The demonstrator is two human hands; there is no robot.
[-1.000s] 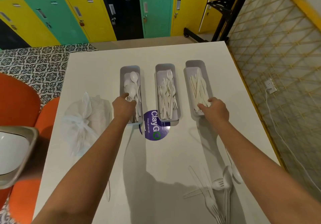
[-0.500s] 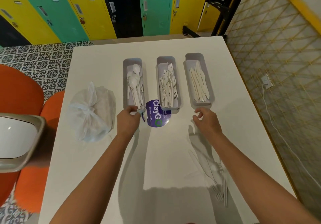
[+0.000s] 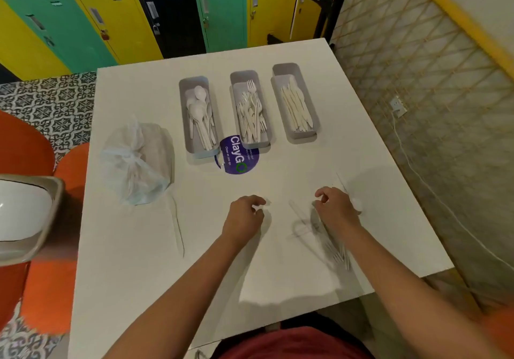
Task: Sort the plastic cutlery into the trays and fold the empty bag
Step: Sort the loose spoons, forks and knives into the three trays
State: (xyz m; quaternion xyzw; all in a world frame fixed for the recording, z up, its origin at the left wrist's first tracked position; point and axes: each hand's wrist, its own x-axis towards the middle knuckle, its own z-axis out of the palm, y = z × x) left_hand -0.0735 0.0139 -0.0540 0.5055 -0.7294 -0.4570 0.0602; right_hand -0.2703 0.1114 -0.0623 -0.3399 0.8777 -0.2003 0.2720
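Both hands have drawn back from the trays toward the near table edge. Left hand (image 3: pixel 244 216) hovers over the white table (image 3: pixel 139 289), fingers loosely curled and holding nothing. Right hand (image 3: pixel 338 208) curls above the blurred loose cutlery pile (image 3: pixel 331 244); whether it pinches a piece cannot be told. Spoon tray (image 3: pixel 198 116), fork tray (image 3: pixel 250 111) and knife tray (image 3: pixel 295 102) stand side by side at the far end. Plastic bag (image 3: pixel 136 163) lies to their left.

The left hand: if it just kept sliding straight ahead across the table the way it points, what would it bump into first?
Probably the purple ClayGo sticker, flat on the table, then the near end of the fork tray. The left hand has bare tabletop before that, though depth is hard to judge.
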